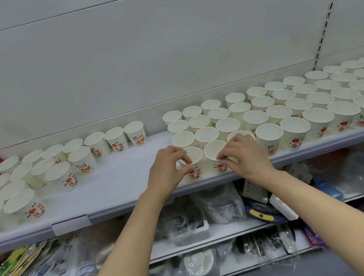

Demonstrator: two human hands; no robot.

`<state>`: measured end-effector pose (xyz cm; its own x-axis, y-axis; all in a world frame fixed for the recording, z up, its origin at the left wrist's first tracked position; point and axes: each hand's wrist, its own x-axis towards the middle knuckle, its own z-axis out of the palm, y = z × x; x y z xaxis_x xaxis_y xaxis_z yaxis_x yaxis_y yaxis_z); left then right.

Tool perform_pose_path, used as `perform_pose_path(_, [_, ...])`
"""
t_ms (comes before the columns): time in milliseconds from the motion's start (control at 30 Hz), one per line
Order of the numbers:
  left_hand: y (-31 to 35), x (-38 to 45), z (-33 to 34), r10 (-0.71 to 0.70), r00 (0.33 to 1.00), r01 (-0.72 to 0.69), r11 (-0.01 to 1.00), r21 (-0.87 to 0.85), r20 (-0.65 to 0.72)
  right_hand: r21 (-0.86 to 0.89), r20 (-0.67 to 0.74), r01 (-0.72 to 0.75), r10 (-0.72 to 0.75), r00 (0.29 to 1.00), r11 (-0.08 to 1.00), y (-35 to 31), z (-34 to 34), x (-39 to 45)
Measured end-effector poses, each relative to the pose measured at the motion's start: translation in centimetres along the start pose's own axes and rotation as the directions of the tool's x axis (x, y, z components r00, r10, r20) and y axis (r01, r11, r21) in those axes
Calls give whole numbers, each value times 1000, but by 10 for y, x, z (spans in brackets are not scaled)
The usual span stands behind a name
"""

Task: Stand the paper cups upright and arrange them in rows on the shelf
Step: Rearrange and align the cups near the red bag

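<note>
L hand pinches front cup; R hand pinches neighbour cup, shelf edge.

Single view, head-worn, wide-angle. Position: in front of a white shelf, above its level, looking forward and down. Range: close; both forearms enter from the bottom edge and reach mid-frame, the left hand and right hand sitting just below centre at the shelf's front edge. Coverage: shelf runs the full width, paper cups across it, white back panel filling the upper half, lower shelves of packaged goods along the bottom. Distortion: straight shelf lines bow toward the frame's sides. No second view, so no shared area
</note>
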<state>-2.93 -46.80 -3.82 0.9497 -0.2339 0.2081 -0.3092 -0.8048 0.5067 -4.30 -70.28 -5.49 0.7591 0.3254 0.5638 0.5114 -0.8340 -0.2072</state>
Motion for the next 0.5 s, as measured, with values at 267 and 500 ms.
perform_pose_path(267, [-9, -14, -12, -16, 998, 14, 1000, -24, -68, 47, -146, 28, -21, 989, 999, -17, 4, 12])
perform_pose_path(500, [-70, -29, -40, -133, 970, 150, 986, 71, -204, 103, -231, 132, -106, 967, 986, -73, 42, 40])
